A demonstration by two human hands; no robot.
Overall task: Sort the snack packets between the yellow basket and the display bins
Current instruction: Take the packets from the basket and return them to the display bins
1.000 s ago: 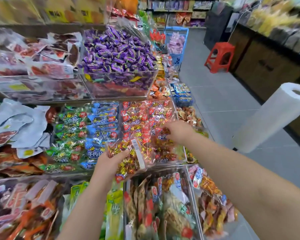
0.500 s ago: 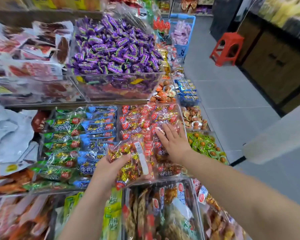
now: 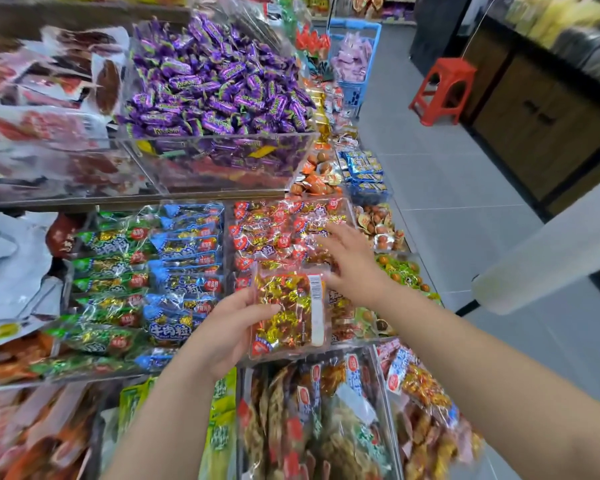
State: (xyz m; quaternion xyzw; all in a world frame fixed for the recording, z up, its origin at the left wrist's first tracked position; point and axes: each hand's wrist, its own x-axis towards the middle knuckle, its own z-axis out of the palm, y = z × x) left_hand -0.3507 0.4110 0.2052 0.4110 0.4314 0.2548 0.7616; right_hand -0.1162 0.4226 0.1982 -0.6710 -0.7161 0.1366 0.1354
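The left hand (image 3: 227, 329) gripped a gold-and-red snack packet (image 3: 284, 313) by its left edge. The right hand (image 3: 352, 263) was open, fingers straight, over the red packets (image 3: 267, 233) in a display bin.

Both bare forearms are stretched forward, the right one reaching farther. A packet (image 3: 286, 306) is gripped at its left edge by the left hand (image 3: 229, 329), with the thumb laid on top and the fingers hidden beneath. The right hand (image 3: 355, 268) is held palm down, fingers straight and spread, just beside the packet's far right corner.
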